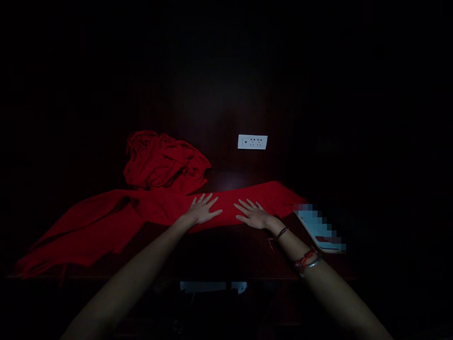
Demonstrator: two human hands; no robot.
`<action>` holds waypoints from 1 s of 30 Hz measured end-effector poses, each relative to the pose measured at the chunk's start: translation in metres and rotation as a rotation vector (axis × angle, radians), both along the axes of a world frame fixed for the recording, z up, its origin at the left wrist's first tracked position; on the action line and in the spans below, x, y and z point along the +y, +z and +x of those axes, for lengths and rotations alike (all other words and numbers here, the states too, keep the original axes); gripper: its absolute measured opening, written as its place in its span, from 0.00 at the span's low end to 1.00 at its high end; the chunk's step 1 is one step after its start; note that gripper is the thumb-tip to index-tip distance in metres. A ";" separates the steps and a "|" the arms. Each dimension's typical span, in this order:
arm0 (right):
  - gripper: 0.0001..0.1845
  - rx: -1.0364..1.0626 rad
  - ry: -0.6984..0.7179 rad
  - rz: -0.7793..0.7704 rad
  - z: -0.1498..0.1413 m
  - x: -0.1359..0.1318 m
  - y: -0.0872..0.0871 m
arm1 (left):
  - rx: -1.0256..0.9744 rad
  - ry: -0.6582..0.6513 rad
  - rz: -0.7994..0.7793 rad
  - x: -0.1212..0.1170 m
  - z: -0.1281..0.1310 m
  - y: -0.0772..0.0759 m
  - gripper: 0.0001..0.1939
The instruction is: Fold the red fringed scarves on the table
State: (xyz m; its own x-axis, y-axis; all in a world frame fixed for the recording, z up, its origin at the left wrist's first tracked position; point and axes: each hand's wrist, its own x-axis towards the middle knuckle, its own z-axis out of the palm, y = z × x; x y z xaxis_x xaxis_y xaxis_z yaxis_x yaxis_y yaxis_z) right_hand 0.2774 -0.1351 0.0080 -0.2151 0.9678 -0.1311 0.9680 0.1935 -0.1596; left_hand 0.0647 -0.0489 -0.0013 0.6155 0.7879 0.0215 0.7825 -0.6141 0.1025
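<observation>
Red cloth (228, 206) lies stretched across the dark worktop (226, 255) in front of you, running from the near edge at your left, beneath both hands, to the right side. Your left hand (203, 211) rests palm down on its middle stretch, fingers fanned, thumb pointing inward. Your right hand (254, 217) lies palm down on it too, just beside the left, its thumb and fingers pointing inward across the fabric. On both sides your grip is spread apart, with nothing clamped in it.

Between your hands the fabric looks fairly flat; to the left it widens into creases and loose folds. Behind that part sits a crumpled red bundle (166, 163) with stringy fringe at its top left; you cannot tell whether it joins the stretched piece.

Near the cloth's right end, beyond your right wrist, lies a flat, pale-edged object (320, 231), its face blurred into blocks. You wear a dark cord (282, 233) at that wrist, and further up the forearm a red string bracelet (305, 259) beside a silvery bangle (314, 262). Ahead, a white socket plate (252, 141) shows against the dark background.
</observation>
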 end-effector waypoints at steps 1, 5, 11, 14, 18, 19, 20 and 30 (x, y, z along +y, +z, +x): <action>0.34 0.010 -0.002 0.000 0.001 0.000 0.001 | -0.007 0.008 0.030 -0.002 -0.001 0.001 0.37; 0.33 0.066 -0.031 0.149 0.000 0.002 0.009 | -0.022 -0.008 0.051 -0.010 0.006 0.001 0.38; 0.30 0.041 -0.010 0.216 -0.026 0.032 0.009 | 0.018 -0.004 -0.044 -0.011 0.014 -0.002 0.44; 0.31 0.016 0.000 0.077 -0.028 0.048 0.002 | 0.029 0.051 -0.060 -0.008 0.006 -0.001 0.42; 0.33 -0.032 -0.154 0.025 -0.007 0.057 -0.003 | 0.058 0.196 -0.098 -0.006 -0.004 0.004 0.39; 0.34 -0.046 -0.196 0.029 -0.002 0.057 -0.003 | 0.064 0.212 -0.104 -0.006 -0.005 0.006 0.39; 0.34 -0.057 -0.218 0.057 0.000 0.056 -0.002 | 0.063 0.218 -0.099 -0.007 -0.005 0.007 0.39; 0.35 0.010 0.005 0.060 -0.028 0.046 0.001 | 0.045 0.263 -0.036 0.000 0.004 -0.003 0.40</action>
State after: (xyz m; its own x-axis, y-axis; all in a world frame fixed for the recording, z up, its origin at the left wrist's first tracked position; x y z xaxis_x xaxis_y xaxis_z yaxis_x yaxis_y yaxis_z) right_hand 0.2491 -0.0889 0.0092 -0.2208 0.9727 -0.0712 0.9655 0.2076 -0.1570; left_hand 0.0691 -0.0488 -0.0042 0.3894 0.9205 -0.0318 0.9189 -0.3859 0.0820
